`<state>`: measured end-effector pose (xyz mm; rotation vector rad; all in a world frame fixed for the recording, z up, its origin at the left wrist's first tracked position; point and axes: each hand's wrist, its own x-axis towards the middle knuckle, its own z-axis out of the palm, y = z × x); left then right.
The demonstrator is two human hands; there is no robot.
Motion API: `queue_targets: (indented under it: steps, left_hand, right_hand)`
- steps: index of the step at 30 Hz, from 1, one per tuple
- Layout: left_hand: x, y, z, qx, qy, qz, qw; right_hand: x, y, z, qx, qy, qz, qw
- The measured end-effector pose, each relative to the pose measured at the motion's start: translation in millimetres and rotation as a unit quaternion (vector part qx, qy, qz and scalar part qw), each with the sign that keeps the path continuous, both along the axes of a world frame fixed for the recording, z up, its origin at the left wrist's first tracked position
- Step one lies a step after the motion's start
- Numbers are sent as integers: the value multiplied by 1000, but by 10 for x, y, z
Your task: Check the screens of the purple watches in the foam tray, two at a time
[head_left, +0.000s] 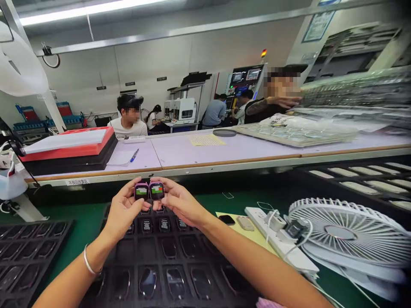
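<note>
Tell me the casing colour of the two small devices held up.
Pinkish purple on the left device and right device; head view shows it best.

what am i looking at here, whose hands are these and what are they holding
The single picture comes from a camera worn on a person's head, looking down at their own hands. The left hand pinches one pink device, watch-like with a lit screen; the right hand pinches a second pink device beside it. Below lies a black tray of pockets, some filled with similar pieces, on a green mat. A white fan and power strip sit to the right. Other people work across the bench.
</note>
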<state>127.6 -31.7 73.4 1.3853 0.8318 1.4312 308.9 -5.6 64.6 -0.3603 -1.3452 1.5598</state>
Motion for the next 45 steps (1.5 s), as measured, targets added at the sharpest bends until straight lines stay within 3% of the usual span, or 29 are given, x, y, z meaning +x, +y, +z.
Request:
queue_targets:
  steps: [5, 12, 23, 35, 45]
  left_hand:
    - [1, -43, -275, -31, 2, 14, 999]
    - [26, 30, -414, -35, 1, 25, 999]
    - [-15, 3, -432, -42, 5, -3, 999]
    - [40, -5, -426, -43, 15, 30, 999]
    - [8, -22, -427, -52, 22, 13, 998]
  right_hand:
    - [-30, -26, -334, -60, 14, -2, 998]
    - [-35, 8, -478, -72, -4, 0, 997]
    - [-16, 2, -505, -58, -14, -13, 998]
    - [-29, -26, -504, -61, -17, -21, 998]
    - [-33, -29, -507, -72, -20, -34, 997]
